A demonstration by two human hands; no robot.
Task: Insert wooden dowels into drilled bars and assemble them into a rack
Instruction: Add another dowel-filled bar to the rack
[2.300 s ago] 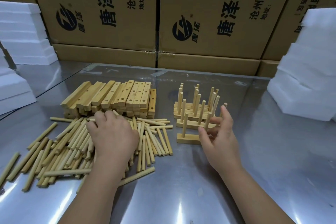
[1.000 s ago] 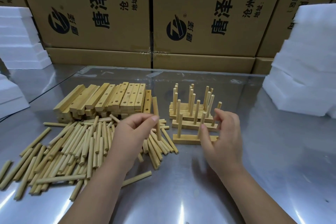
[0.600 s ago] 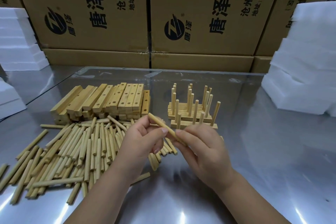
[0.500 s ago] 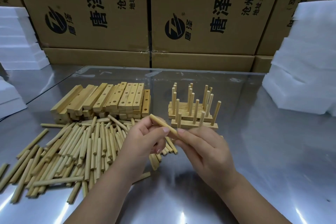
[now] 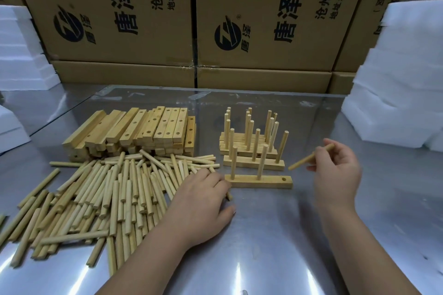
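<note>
One dowel [image 5: 310, 157] sits pinched in right hand [image 5: 335, 170], left hand [image 5: 201, 203] touching dowel pile [image 5: 115, 189].

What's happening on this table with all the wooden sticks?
A person is building peg racks. The right hand holds a dowel beside the front bar, which has two dowels upright and its right end hole empty. The left hand rests on the loose dowels. Filled bars stand behind; bare bars are stacked at left.

steel table [image 5: 263, 258] bears dowels [image 5: 115, 194], bars [image 5: 143, 127], foam [image 5: 395, 103].
</note>
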